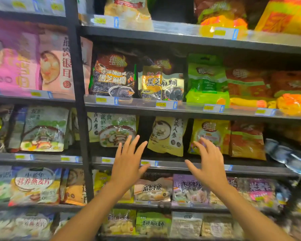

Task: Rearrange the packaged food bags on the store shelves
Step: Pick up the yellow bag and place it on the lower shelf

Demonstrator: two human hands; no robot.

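Beige food bag (167, 136), between left hand (128, 164) and right hand (209, 164), fingers (133, 144) spread wide, empty

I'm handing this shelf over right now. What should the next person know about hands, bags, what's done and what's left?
Left hand: open, empty, raised before the shelf rail.
Right hand: open, empty, fingers over the yellow bag; contact unclear.
The beige bag between them leans tilted, dark gaps on both sides. The silver bag slumps at the right end.
Done: nothing evident. Left: likely straighten the beige bag, then the silver one.
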